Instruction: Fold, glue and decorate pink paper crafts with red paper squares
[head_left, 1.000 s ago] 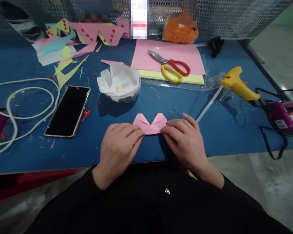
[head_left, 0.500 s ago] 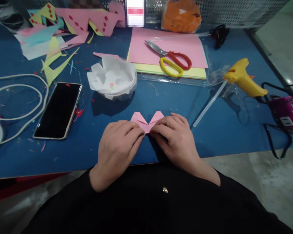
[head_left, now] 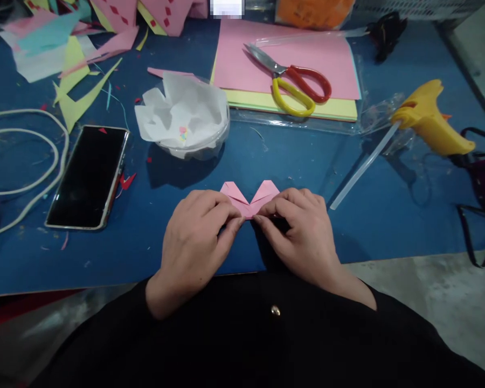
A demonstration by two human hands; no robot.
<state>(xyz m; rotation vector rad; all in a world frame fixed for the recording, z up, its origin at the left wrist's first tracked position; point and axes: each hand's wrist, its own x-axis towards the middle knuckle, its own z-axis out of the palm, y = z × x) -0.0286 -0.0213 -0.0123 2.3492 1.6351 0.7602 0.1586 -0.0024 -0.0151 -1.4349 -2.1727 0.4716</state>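
Observation:
A folded pink paper [head_left: 249, 207] with two raised, flat-topped points and a V-shaped notch between them lies near the table's front edge. My left hand [head_left: 200, 234] pinches its lower left part between thumb and fingers. On the lower right part, my right hand [head_left: 301, 231] is closed in a similar pinch. The thumbs are close together at the bottom edge, and the fingers hide both sides of the paper. Beyond my left hand stands a clear bowl lined with white paper [head_left: 186, 116], with tiny coloured bits inside.
Scissors [head_left: 299, 89] rest on pink and yellow sheets [head_left: 242, 64]. A yellow glue gun [head_left: 432, 118] with a clear stick is at the right. A phone [head_left: 89, 178], white cable [head_left: 62, 156] and paper scraps [head_left: 78, 97] lie left. An orange bag [head_left: 315, 11] is behind.
The view has tilted down and come closer, so the objects at the back sit higher in the picture. Both hands still grip the pink paper, with the thumbs slightly shifted at its bottom edge.

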